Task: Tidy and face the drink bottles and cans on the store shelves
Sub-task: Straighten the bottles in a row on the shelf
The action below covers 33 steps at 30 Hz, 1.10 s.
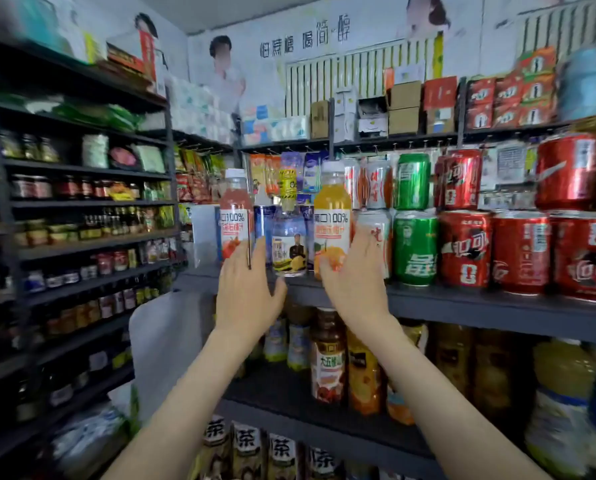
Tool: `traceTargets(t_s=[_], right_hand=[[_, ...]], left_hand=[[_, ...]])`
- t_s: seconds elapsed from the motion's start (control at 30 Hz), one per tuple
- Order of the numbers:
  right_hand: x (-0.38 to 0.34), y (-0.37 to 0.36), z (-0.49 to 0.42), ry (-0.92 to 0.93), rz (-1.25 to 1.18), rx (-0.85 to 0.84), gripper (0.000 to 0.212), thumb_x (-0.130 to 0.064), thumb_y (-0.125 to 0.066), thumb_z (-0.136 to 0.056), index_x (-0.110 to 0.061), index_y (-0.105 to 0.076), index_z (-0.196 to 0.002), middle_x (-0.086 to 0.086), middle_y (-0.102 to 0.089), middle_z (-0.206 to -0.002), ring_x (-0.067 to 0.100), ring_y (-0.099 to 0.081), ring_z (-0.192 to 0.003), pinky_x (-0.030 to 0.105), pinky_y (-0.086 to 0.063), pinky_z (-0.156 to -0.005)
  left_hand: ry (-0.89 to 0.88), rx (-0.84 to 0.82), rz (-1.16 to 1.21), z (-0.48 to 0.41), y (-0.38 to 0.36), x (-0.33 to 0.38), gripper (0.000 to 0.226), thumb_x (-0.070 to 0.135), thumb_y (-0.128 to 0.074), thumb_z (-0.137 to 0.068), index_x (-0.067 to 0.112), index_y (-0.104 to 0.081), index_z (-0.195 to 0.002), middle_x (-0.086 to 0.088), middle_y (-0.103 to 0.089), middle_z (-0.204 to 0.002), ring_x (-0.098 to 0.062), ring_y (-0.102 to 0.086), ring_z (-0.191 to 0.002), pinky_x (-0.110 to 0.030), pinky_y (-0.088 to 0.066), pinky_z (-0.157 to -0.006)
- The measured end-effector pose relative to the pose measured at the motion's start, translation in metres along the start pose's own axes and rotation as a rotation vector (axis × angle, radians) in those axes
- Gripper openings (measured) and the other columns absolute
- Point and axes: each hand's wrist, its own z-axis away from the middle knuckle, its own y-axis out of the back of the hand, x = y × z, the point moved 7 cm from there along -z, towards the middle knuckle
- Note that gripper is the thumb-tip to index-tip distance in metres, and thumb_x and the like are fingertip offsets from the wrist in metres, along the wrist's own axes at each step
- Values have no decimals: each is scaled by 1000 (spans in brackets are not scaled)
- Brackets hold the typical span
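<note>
On the grey shelf (462, 303) at chest height stand a pink juice bottle (234, 209), a clear bottle with a yellow neck label (288, 244) and an orange juice bottle (331, 216), all upright with labels facing me. My left hand (246, 292) is raised with straight fingers touching the pink bottle's lower front, thumb spread out to the right. My right hand (353, 282) holds the base of the orange bottle, thumb across its front and fingers up its right side. Right of them, a white can (376, 233), a green can (415, 247) and red cans (466, 247) stand stacked two high.
Below this shelf stand more juice bottles (327, 365) and tea bottles (246, 448). Dark shelves (92, 244) with jars and sauce bottles run along the left wall. Snack bags (192, 174) hang behind the bottles, and boxes (404, 109) sit on the top shelf.
</note>
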Motion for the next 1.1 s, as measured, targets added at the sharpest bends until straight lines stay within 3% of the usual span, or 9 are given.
traceTargets(t_s=[0.1,0.3,0.43,0.5,0.6,0.67,0.87,1.0,1.1], right_hand=[[-7,-21,-9,-62,56,74,81,-33,-54,-94,-1,-4,-150,16,-22,-151,30,-18,-140,36,-16,-116],[-9,-33,-25,-57,256,251,82,-33,-62,-88,-5,-16,-149,20,-34,-143,37,-31,-132,48,-23,-109],[-13,-32,-26,52,293,308,79,-24,-69,-81,-6,-24,-144,21,-42,-134,38,-39,-124,52,-34,-102],[-17,-33,-24,120,280,312,77,-21,-70,-81,-10,-25,-141,20,-44,-131,37,-40,-122,53,-36,-100],[-26,-43,-22,197,261,289,79,-18,-70,-81,-22,-20,-141,18,-44,-132,29,-35,-120,48,-35,-98],[-36,-52,-18,245,242,286,80,-15,-71,-80,-22,-22,-142,16,-44,-133,26,-33,-119,47,-37,-94],[-53,-82,-12,250,175,187,78,-17,-68,-81,-26,-20,-142,10,-42,-134,22,-31,-122,37,-28,-98],[-55,-81,-13,261,97,125,72,-16,-63,-86,-25,-23,-146,5,-40,-133,18,-33,-122,25,-20,-100],[-59,-73,-10,248,-88,36,67,-18,-58,-92,-25,-24,-149,-1,-39,-137,10,-32,-125,23,-24,-105]], left_hand=[[-38,8,54,-14,-6,-20,70,32,-58,-90,7,-27,-148,-20,-33,-149,-36,-29,-138,-44,-28,-111],[-82,-56,216,-36,-30,-26,73,38,-54,-92,13,-18,-151,-14,-23,-155,-28,-19,-143,-38,-20,-114],[-41,138,255,-51,-28,-43,67,32,-59,-91,13,-30,-148,-23,-36,-144,-38,-32,-134,-49,-32,-109],[23,195,203,-63,-30,-63,70,26,-61,-89,20,-26,-150,-29,-37,-139,-44,-38,-125,-53,-35,-103],[118,30,263,-75,-51,-96,92,22,-62,-87,37,6,-149,-29,-37,-135,-44,-41,-118,-51,-36,-101],[149,-99,396,-78,-65,-109,109,23,-68,-84,40,22,-144,-23,-41,-132,-41,-46,-117,-52,-39,-100],[219,-192,540,-93,-68,-108,114,20,-72,-80,39,18,-147,-17,-43,-123,-38,-54,-105,-45,-44,-91],[236,-71,526,-72,-48,-105,107,25,-68,-83,47,18,-144,-7,-40,-106,-37,-53,-93,-38,-40,-80],[214,34,564,-48,-20,-90,107,28,-69,-84,53,20,-138,-2,-40,-105,-22,-49,-88,-33,-39,-78]])
